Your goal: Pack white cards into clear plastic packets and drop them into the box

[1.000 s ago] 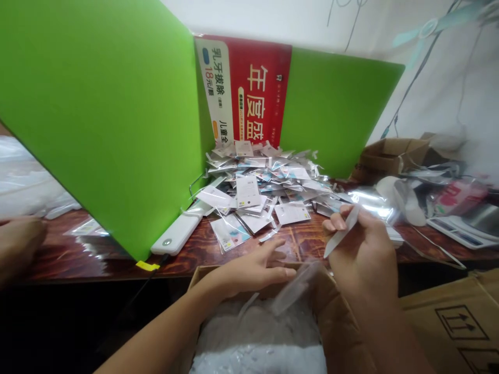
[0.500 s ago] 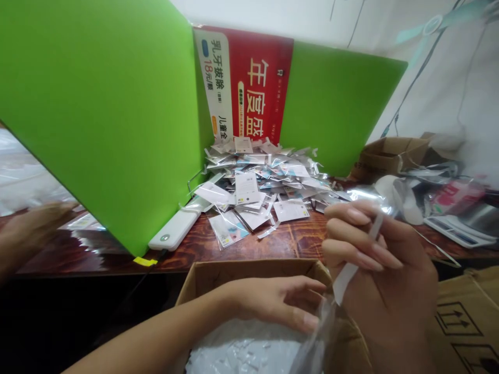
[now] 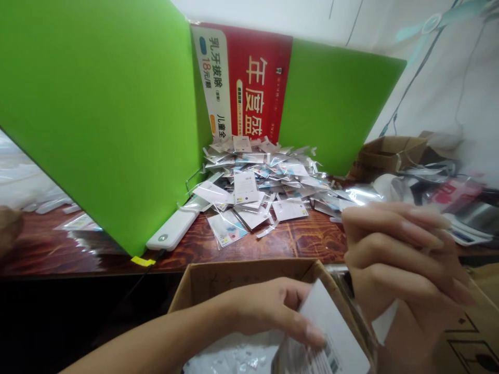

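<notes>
My left hand [image 3: 286, 311] is closed on a white card [image 3: 331, 322] with small print and a barcode-like patch, its thumb pressed across the front. The card tilts over an open cardboard box [image 3: 249, 265], in which white plastic packets [image 3: 237, 350] lie. To the right, my right hand [image 3: 401, 265] is raised, fingers curled and partly smeared by motion. A piece of white strip [image 3: 385, 322] pokes out below its fingers; the rest of the strip is hidden. Beyond the box, a heap of clear-wrapped cards [image 3: 268, 176] lies on the wooden table [image 3: 288, 248].
Green panels [image 3: 97, 114] and a red printed sheet [image 3: 259, 88] stand behind the heap. A white power bank [image 3: 171, 231] lies by the left panel. Another person's hand [image 3: 10, 228] shows at the far left. A scale [image 3: 468, 231] and a carton [image 3: 390, 153] are at right.
The white card now shows in my left hand, where clear plastic was before. My right hand has moved right and turned. The other person's hand has drawn back to the left edge.
</notes>
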Tool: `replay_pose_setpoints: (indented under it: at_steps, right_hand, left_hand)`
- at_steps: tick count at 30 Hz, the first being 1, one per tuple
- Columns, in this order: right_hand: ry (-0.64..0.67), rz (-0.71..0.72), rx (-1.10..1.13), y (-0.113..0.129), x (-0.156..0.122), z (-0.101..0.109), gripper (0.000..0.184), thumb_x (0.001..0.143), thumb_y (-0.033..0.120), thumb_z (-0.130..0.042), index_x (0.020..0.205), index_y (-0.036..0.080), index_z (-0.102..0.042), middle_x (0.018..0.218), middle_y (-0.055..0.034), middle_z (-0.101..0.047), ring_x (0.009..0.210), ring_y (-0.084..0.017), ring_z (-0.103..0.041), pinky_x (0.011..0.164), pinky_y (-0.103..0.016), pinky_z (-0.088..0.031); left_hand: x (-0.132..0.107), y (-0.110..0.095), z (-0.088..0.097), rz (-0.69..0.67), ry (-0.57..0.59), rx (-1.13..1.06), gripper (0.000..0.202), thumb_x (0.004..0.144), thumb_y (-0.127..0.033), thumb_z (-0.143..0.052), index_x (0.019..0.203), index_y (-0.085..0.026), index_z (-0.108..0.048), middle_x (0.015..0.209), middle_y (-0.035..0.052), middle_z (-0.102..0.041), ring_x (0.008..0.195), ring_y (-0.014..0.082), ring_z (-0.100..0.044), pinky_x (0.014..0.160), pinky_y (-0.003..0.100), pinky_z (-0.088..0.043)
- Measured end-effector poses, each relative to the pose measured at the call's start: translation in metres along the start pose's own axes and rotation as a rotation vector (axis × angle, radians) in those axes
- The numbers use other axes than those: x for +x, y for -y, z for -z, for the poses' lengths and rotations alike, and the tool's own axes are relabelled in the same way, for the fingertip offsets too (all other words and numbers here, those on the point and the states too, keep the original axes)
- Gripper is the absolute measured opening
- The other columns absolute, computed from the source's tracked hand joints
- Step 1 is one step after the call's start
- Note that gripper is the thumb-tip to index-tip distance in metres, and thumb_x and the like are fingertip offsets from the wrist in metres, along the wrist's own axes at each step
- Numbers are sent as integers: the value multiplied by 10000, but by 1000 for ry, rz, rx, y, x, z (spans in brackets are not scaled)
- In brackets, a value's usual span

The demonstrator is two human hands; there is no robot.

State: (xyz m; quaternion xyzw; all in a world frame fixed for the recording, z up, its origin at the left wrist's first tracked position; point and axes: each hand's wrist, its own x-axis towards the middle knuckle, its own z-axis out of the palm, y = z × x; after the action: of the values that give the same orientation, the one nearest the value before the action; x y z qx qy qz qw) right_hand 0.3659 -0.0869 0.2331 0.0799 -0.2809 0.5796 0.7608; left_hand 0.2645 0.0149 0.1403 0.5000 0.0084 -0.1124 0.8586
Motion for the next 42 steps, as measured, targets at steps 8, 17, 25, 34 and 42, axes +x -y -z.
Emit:
replay_pose_setpoints:
  at_steps: [8, 17, 25, 34, 42]
  right_hand:
    - [-107, 178, -161, 23, 1, 5, 98, 796, 137, -592, 792, 193, -511, 730, 70, -510, 417, 27, -435, 423, -52, -447]
    - [-104, 224, -126, 33, 2, 9, 131, 794, 98, -580, 805, 179, -478, 728, 57, -491, 447, 9, -479, 457, -74, -470]
    - [-169, 271, -551, 28, -10, 10, 85, 822, 155, -553, 752, 180, -511, 728, 57, -478, 380, 13, -295, 409, -117, -398]
    - [409, -444, -1859, -24, -21, 41, 109, 817, 94, -532, 798, 188, -584, 810, -3, -598, 777, -121, -561, 697, -207, -450]
    - [500, -692, -1937, -17, -13, 57, 86, 861, 212, -572, 829, 168, -639, 813, -14, -623, 758, -118, -567, 670, -191, -406]
  left_hand:
    - [-11, -18, 15, -229, -329, -20, 362, 638, -303, -830, 902, -142, -640, 835, 65, -704, 700, 147, -666, 635, 228, -522]
    - [-14, -22, 23, -298, -400, 15, 268, 690, -285, -801, 870, -137, -669, 794, 64, -723, 653, 136, -678, 599, 210, -540]
    - [-9, -27, 42, -382, -562, -14, 272, 735, -283, -766, 940, -166, -632, 843, 55, -725, 678, 157, -684, 601, 242, -554]
    - [-4, -41, 34, -590, -817, -1, 347, 700, -353, -769, 964, -182, -622, 845, 30, -717, 679, 169, -666, 635, 284, -550]
    - [-8, -37, 45, -634, -885, 217, 356, 733, -402, -735, 990, -174, -643, 903, 46, -703, 724, 162, -637, 659, 267, -516]
